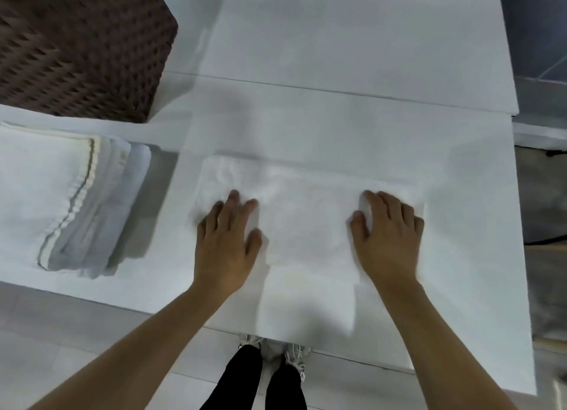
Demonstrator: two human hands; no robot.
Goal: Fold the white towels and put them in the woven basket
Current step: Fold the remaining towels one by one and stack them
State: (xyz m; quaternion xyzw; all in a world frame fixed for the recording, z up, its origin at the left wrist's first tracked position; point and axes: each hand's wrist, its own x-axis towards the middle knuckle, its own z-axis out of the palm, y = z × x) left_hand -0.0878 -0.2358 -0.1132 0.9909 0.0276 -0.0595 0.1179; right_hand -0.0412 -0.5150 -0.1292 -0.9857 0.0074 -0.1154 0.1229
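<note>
Left hand (227, 244) and right hand (388, 231), fingers seemingly flat on towel (306, 222) near table (460, 287) front edge.

I see my left hand (227, 244) and right hand (388, 234) resting flat on the white towel (306, 219) on the bench (352, 41); the woven basket (79, 41) stands beyond a towel stack (61, 201).

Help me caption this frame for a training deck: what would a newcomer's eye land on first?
Two bare hands pressed flat on a white towel at the centre of the white table, the left hand near its left end and the right hand near its right. Next comes the dark woven basket at the far left corner, with a stack of folded towels lying just in front of it.
</note>
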